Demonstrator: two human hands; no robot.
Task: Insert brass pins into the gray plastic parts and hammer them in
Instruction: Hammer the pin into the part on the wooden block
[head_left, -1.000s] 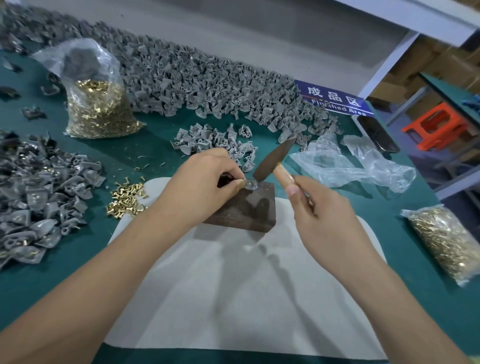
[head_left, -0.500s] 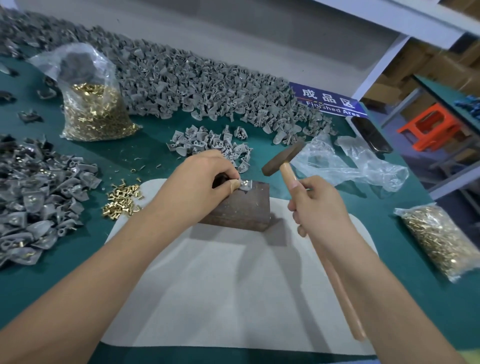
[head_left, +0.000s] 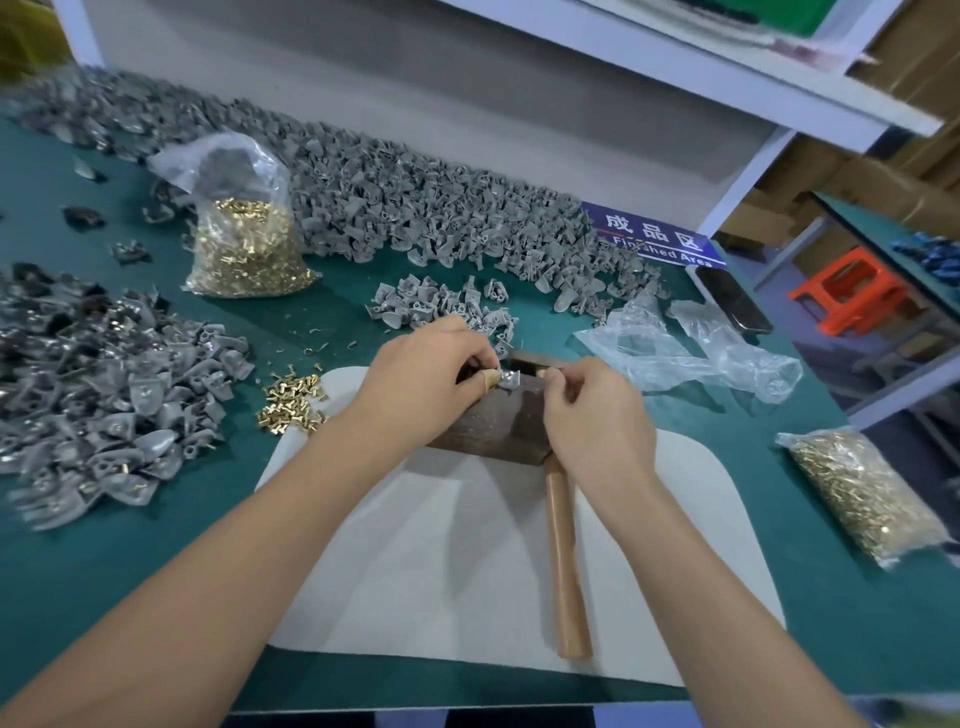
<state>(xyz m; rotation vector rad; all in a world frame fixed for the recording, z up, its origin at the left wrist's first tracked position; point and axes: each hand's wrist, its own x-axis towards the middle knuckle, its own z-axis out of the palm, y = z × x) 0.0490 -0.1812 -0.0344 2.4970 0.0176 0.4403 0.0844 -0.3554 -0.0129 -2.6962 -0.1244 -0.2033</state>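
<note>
A: Hammer position? Long axis?

B: Lies on the white mat. Handle runs from the near mat edge away from the person, leaning slightly left toward the head. Head sits at the far end, behind the block, crosswise to the handle.

A: Right hand?

B: Fingers curled over the upper handle by the block's right corner. Cannot tell whether they clasp the handle or only rest there.

A: Left hand?

B: Pinches a gray part between thumb and fingers, on the block's top far edge. Part's orientation too small to read; no pin visible in it.

A: Block?

B: Dark, sits on the mat's far edge, between the two hands.

A: Stock?

B: Loose pins just left of the mat. Bagged pins far left, a second bag at right. Small pile of parts just beyond the left hand, large heap along the back, another heap at left.
</note>
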